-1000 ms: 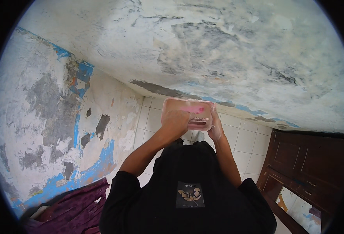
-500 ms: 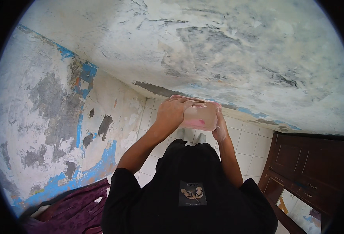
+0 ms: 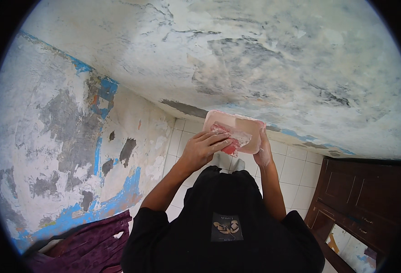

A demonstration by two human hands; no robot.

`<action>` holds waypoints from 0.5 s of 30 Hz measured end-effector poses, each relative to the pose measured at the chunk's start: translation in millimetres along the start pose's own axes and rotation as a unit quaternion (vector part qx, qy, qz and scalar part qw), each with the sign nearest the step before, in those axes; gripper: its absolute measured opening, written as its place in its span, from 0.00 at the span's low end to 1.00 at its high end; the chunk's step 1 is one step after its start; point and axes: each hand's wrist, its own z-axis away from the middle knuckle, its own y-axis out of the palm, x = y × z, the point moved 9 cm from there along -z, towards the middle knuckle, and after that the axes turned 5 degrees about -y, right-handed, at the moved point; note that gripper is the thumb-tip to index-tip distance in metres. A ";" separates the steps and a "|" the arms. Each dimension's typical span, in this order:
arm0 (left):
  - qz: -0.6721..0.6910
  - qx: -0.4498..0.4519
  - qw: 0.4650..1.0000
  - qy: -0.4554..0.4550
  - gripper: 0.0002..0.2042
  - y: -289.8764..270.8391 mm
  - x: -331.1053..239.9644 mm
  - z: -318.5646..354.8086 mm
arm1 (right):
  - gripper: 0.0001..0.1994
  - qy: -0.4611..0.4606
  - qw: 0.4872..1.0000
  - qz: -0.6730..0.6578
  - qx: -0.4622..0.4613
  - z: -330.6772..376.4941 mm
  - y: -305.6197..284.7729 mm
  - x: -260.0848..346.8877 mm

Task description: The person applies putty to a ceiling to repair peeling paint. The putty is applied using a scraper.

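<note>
In front of my body I hold up a pink rectangular plastic tub (image 3: pixel 213 117) with pale residue inside. My right hand (image 3: pixel 265 149) grips its right edge, fingers wrapped round the side and partly hidden by the tub. My left hand (image 3: pixel 205 147) is closed on a flat red scraper (image 3: pixel 230 148), its fingers lying over the top. White paste coats much of the scraper, which lies across the tub's opening toward its near rim. White smears show on my right hand and wrist.
Ahead rises a patchy, scraped wall (image 3: pixel 273 59). Another wall (image 3: pixel 64 136) with grey patches and blue paint stands at left. Dark wooden furniture (image 3: pixel 359 191) is at lower right, purple cloth (image 3: pixel 91 245) at lower left. White tiles (image 3: pixel 293 170) cover the floor.
My left hand has drawn back from the tub's far rim toward its near left side. The paste-coated red scraper now shows in it. The tub has shifted slightly right.
</note>
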 end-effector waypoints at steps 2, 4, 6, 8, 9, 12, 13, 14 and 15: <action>0.038 0.012 0.998 -0.054 0.22 3.6 13.8 7.8 | 0.28 0.000 1.000 -0.001 0.007 -0.1 7.5 1.5; 0.073 0.021 0.991 -0.109 0.21 8.6 27.0 17.6 | 0.28 0.003 1.000 0.011 0.013 -0.9 9.2 -0.7; 0.148 0.018 0.961 -0.232 0.15 13.3 50.8 29.1 | 0.28 0.004 1.000 0.021 0.020 -2.3 11.5 -3.6; 0.190 0.005 0.940 -0.283 0.13 9.8 59.2 39.2 | 0.28 0.003 1.000 0.013 0.000 -4.2 8.9 -7.4; 0.236 -0.004 0.914 -0.330 0.12 10.6 66.1 48.0 | 0.28 0.003 1.000 0.012 0.005 -5.0 7.0 -10.7; 0.440 -0.123 0.810 -0.368 0.13 24.3 82.4 65.2 | 0.28 0.004 1.000 0.017 0.011 -6.4 1.1 -16.7; 0.438 -0.127 0.811 -0.368 0.13 23.5 83.1 69.8 | 0.28 0.000 1.000 0.022 0.016 -5.7 1.6 -16.9; 0.504 -0.149 0.747 -0.407 0.13 28.9 89.6 81.7 | 0.28 -0.004 0.999 0.027 0.021 -5.5 1.7 -16.6; 0.567 -0.168 0.674 -0.442 0.13 36.3 93.9 90.7 | 0.28 -0.005 0.999 0.028 0.023 -5.7 -3.3 -18.3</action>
